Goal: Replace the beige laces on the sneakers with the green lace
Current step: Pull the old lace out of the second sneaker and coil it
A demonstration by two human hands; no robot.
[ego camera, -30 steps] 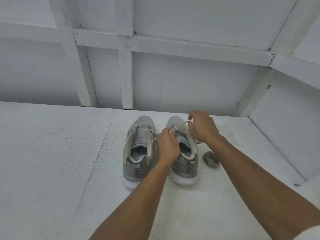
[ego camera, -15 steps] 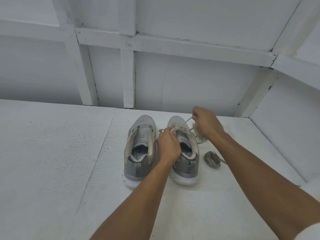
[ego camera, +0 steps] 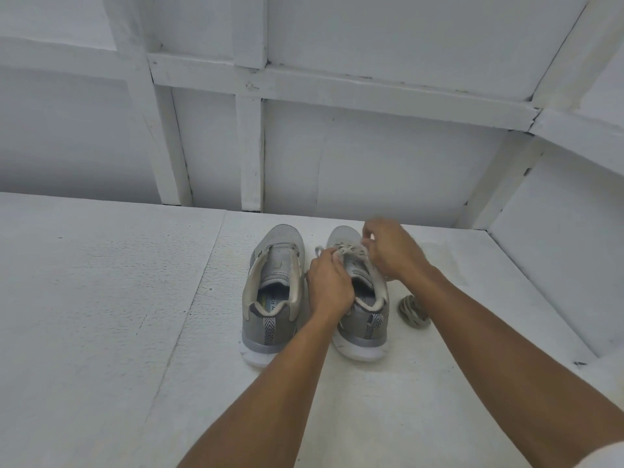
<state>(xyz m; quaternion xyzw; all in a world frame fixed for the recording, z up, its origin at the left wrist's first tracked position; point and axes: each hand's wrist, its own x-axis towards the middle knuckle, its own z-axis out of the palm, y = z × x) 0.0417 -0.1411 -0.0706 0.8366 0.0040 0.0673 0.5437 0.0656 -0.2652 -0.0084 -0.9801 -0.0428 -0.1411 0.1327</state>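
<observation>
Two grey sneakers stand side by side on the white floor, heels toward me. The left sneaker (ego camera: 273, 292) has no lace in its eyelets. The right sneaker (ego camera: 363, 319) carries a beige lace (ego camera: 349, 248) across its front. My left hand (ego camera: 329, 285) grips the right sneaker's tongue and lace area from the left. My right hand (ego camera: 393, 251) hovers over the toe end, fingers pinching the beige lace. A coiled lace bundle (ego camera: 412, 311), greenish-grey, lies on the floor just right of the right sneaker.
White panelled walls (ego camera: 371, 157) with wooden battens close off the back and the right side. A seam (ego camera: 199, 292) runs through the white textured floor to the left of the sneakers.
My right hand has come back from the right and now sits lower over the toe of the right sneaker. My left hand has kept its grip on the sneaker.
</observation>
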